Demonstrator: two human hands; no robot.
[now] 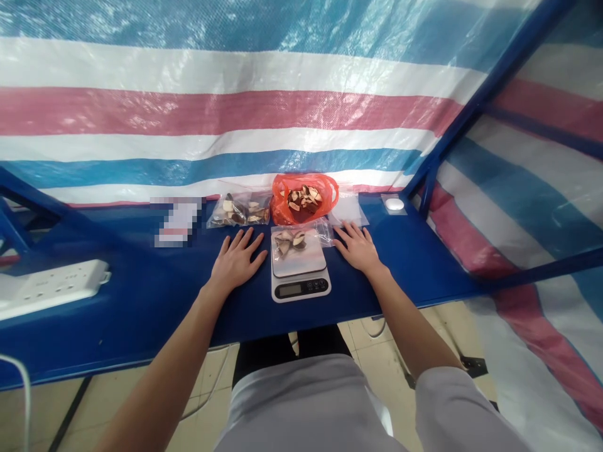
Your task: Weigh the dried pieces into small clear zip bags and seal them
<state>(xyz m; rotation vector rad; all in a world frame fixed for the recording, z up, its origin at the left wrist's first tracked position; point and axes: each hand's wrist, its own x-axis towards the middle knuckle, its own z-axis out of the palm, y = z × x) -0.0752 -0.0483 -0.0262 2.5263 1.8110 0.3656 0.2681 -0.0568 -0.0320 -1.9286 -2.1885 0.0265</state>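
Note:
My left hand (238,260) lies flat on the blue tabletop (141,301) with its fingers spread, holding nothing. My right hand (358,249) rests the same way, also holding nothing. Between them stands a white digital kitchen scale (299,289). On its platform is a clear plastic bag (289,242) of brown-and-cream pieces, perhaps nut shell. My right fingertips lie close to that bag's edge. Behind my left fingers is another clear bag (238,211) of similar pieces. An orange plastic bag (304,198) of pieces stands open behind the scale.
A flat clear bag (348,210) and a small white round object (394,204) lie to the back right. A pixelated paper (176,221) lies to the left. A white power strip (51,289) sits at the left edge. Striped tarpaulin (235,113) on a blue frame forms the back wall.

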